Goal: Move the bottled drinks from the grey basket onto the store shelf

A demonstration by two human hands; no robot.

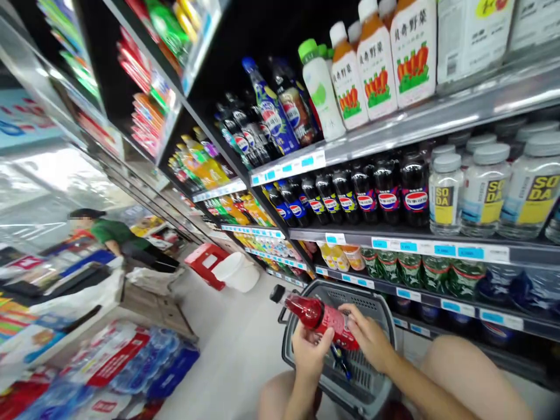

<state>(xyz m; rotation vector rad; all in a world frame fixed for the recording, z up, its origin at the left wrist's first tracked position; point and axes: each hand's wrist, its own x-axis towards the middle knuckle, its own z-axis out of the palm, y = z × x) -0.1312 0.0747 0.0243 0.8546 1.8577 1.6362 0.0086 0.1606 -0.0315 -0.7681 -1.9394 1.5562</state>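
A bottle of red drink [312, 313] with a dark cap lies tilted across both my hands, its cap pointing up and to the left. Around its middle, my left hand [308, 353] is closed, with the thumb on the label. My right hand [370, 335] grips the bottle near its base. Directly beneath is a grey shopping basket [387, 315] with slotted walls. Inside the basket a small dark bottle [341, 361] with a blue end shows partly; the red bottle and my hands cover the rest.
Shelves [394, 236] hold cola bottles [387, 186], soda water bottles [485, 192] and carrot-label juice bottles [378, 64]. A white bucket [238, 271] and a red stool-like object [205, 262] stand on the floor. Shrink-wrapped packs [144, 356] are at left; a person in green [118, 233] bends farther off.
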